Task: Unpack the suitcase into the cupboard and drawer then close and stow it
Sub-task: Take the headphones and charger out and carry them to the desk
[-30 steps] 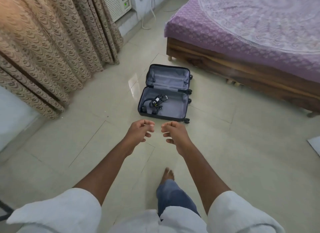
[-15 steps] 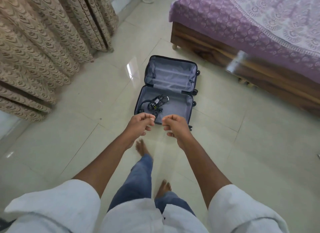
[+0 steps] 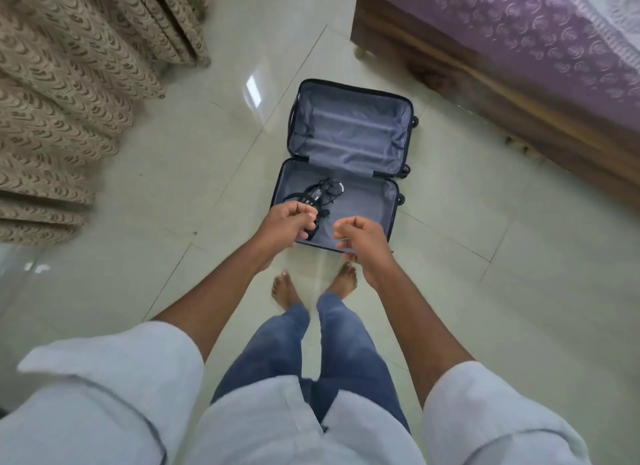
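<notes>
A small dark suitcase (image 3: 349, 135) lies open flat on the tiled floor, both halves lined in grey. A tangle of black cables with a charger (image 3: 323, 191) rests in the left part of the near half; the far half holds nothing I can see. I stand right at its near edge, bare feet just short of it. My left hand (image 3: 289, 224) and my right hand (image 3: 362, 237) hang in front of me above the near half, fingers curled in, with nothing held. My left hand overlaps the cables in view and hides their near end.
A wooden bed frame (image 3: 450, 83) with a purple patterned cover (image 3: 519, 31) runs along the right, close to the suitcase wheels. Beige patterned curtains (image 3: 69, 83) hang down to the floor on the left. Pale glossy floor tiles (image 3: 173, 194) surround the suitcase.
I have walked up to the suitcase and tilted my view down; it is now directly below my hands. Both hands stay curled and close together, slightly further apart.
</notes>
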